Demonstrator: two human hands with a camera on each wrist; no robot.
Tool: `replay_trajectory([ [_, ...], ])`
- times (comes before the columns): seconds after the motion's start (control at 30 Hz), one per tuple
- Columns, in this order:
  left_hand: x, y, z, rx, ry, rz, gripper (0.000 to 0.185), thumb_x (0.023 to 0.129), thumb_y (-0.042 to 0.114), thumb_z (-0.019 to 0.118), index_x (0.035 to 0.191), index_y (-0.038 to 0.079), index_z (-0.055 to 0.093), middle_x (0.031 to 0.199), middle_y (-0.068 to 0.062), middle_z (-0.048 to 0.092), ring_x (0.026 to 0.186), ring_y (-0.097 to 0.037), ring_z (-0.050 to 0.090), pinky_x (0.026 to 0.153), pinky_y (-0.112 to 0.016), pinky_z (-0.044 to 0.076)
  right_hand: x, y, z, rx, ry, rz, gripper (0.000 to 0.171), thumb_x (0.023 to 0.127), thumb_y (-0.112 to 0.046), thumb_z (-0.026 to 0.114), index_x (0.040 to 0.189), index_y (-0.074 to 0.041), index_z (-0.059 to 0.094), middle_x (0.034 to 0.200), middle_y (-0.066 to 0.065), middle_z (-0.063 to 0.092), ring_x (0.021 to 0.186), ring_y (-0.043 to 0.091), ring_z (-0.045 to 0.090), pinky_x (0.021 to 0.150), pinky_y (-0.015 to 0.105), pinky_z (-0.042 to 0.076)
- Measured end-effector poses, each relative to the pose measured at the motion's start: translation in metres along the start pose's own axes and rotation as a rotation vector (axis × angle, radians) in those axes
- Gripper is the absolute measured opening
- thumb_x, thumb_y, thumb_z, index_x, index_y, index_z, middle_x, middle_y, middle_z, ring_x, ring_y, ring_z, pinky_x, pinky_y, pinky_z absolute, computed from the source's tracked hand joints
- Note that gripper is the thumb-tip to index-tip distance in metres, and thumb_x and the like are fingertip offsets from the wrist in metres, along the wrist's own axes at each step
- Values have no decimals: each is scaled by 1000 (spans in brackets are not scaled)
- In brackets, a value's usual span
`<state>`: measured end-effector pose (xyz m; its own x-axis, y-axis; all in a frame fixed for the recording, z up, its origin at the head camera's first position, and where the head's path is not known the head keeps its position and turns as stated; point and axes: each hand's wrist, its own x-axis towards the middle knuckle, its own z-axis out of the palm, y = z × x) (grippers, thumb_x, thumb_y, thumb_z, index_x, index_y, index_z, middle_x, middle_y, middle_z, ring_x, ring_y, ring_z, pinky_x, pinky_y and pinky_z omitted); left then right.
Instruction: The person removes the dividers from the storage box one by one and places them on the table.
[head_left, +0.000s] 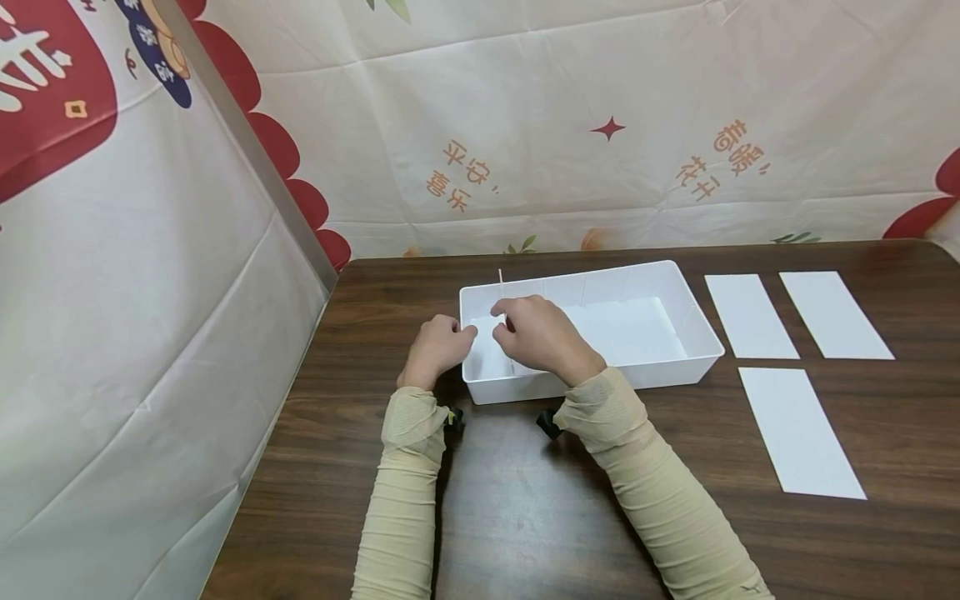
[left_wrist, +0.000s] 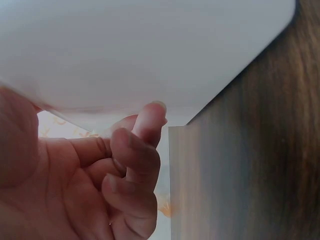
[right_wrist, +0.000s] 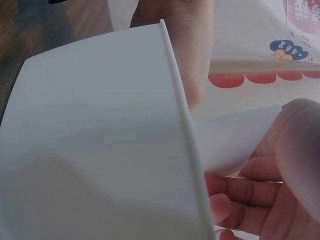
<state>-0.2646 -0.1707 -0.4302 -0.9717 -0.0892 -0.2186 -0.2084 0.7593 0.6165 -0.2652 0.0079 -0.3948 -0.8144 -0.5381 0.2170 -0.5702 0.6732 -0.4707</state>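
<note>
A white plastic tray (head_left: 660,372) stands on the dark wooden table (head_left: 525,500), and both hands work at its left end. My left hand (head_left: 437,348) grips the tray's left wall from outside. Its fingers (left_wrist: 135,150) curl against the white plastic (left_wrist: 150,50). My right hand (head_left: 543,337) hovers over the tray's left part and pinches a white sheet (right_wrist: 230,142) just inside the rim (right_wrist: 175,85). A thin pale stick (head_left: 500,279) rises from behind the right hand. How it is held is hidden.
Three white paper strips lie on the table right of the tray: two side by side (head_left: 750,315) (head_left: 835,314) and one nearer (head_left: 798,432). More white paper covers the tray's floor (head_left: 630,329). Printed cloth walls close the back and the left.
</note>
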Motion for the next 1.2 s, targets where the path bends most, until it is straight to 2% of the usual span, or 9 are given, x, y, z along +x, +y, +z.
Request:
replay_trajectory([
  [0.63, 1, -1, -2, 5, -6, -20, 38, 94, 36, 51, 66, 11, 48, 65, -2, 44, 57, -17, 43, 52, -32, 34, 1, -2, 1, -11, 18, -15, 31, 86, -6, 54, 111, 1, 71, 53, -3, 46, 49, 11, 37, 53, 29, 34],
  [1.2, 0, 1, 0, -4, -10, -23, 36, 95, 34, 51, 68, 10, 51, 65, -3, 44, 59, -18, 44, 53, -32, 34, -3, -1, -10, 36, 49, -1, 33, 86, -8, 53, 113, 0, 71, 54, -3, 45, 49, 11, 37, 51, 29, 31],
])
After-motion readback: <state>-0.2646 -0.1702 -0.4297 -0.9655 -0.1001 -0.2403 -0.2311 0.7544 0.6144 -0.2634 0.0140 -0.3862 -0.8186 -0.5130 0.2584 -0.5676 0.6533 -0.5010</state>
